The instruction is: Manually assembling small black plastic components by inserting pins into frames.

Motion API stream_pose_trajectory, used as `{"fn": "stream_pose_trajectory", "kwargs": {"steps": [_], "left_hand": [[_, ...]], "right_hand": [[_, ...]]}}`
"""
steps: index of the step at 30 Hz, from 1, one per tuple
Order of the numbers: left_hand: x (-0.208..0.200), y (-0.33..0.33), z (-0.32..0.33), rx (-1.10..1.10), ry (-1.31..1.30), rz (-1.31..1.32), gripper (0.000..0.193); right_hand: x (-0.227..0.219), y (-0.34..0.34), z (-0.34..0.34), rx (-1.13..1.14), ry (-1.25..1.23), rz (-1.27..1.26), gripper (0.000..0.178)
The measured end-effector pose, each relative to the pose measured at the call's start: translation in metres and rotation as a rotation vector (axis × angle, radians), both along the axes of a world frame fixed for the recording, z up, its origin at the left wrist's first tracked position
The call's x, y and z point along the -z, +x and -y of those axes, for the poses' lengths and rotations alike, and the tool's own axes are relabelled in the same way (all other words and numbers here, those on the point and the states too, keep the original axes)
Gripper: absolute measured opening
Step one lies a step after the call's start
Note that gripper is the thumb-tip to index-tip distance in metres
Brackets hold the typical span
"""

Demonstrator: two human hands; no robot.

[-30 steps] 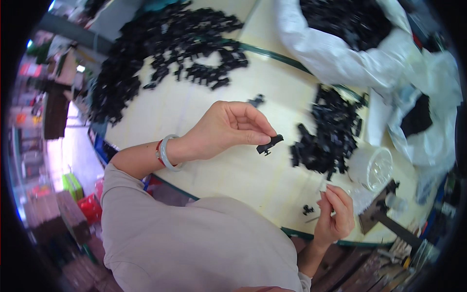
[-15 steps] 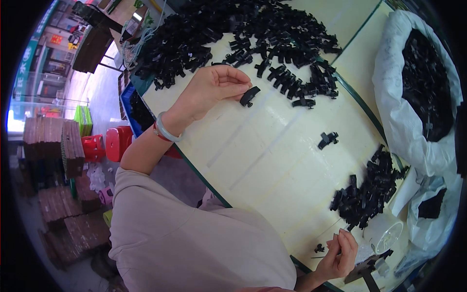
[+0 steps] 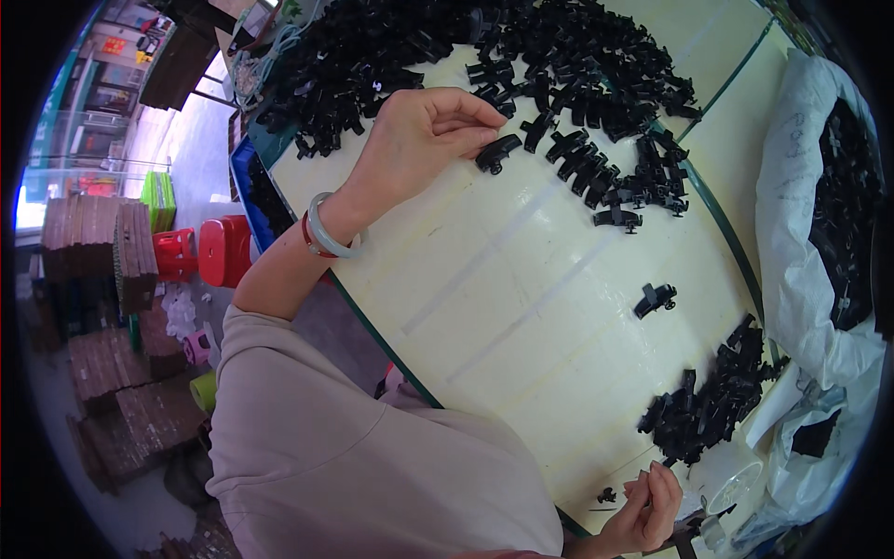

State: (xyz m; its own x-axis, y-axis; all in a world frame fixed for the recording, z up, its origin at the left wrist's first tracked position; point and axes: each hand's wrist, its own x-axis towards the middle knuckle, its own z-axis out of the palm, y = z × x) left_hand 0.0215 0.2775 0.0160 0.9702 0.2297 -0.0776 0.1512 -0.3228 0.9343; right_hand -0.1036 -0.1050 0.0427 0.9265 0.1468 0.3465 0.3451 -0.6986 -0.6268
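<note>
Small curved black plastic piece (image 3: 498, 154) pinched

It is gripped by the left hand (image 3: 419, 144), on the far side, near a black plastic heap (image 3: 577, 61); the right hand (image 3: 643, 517) is curled, near right; its hold, if any, cannot be told.

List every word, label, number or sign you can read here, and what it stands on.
No text is legible.
White sack: faint marks, too blurred to read.
Red sign, upper left: too small to read.
Black part in the left hand: no text visible.
</note>
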Motion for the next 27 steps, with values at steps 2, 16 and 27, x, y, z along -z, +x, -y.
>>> {"fn": "stream_pose_trajectory", "kwargs": {"steps": [2,16,27], "left_hand": [[0.001,-0.001,-0.001,0.001,0.036,0.008,0.016],[0.005,-0.006,-0.005,-0.246,0.068,0.466,0.015],[-0.005,-0.023,-0.007,0.182,0.457,0.7,0.015]], "right_hand": [[-0.002,0.001,-0.004,0.036,0.022,-0.034,0.014],[-0.003,-0.007,0.002,0.064,-0.097,-0.059,0.015],[-0.002,-0.038,0.003,0.297,0.117,-0.139,0.021]]}}
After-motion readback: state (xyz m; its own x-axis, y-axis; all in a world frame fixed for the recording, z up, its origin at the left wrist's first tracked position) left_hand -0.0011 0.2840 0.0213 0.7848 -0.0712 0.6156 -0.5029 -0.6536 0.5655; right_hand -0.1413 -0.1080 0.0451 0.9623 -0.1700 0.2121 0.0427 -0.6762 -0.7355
